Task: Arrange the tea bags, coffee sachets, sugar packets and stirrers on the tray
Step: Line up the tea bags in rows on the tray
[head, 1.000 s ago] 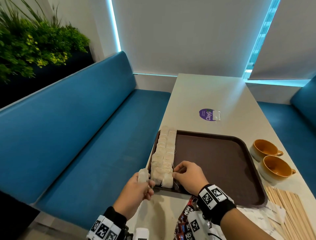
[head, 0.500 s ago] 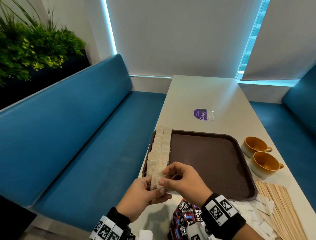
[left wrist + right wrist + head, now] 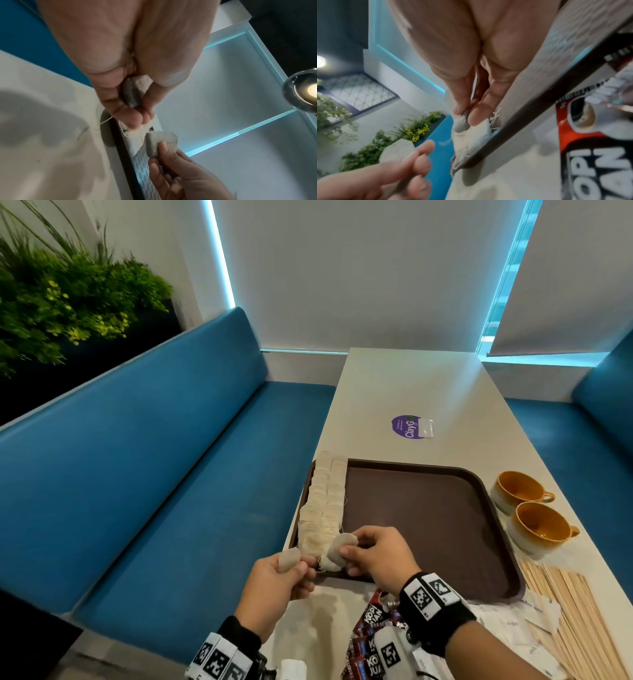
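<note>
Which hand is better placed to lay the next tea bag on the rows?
Probably right. The right hand pinches a tea bag directly over the rows' near end; the left hand holds its bag outside the tray.

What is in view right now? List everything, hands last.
tray: one, brown, on table
tea bags: two rows, beige, tray's left edge
coffee sachets: pile, red-black, near table edge
sugar packets: several, white, right of sachets
stirrers: bundle, wooden, right of tray
cups: two, orange-brown, right of tray
sticker: one, purple, beyond tray
bench: blue, left
plants: green, far left
left hand: grips one tea bag
right hand: pinches another tea bag
</note>
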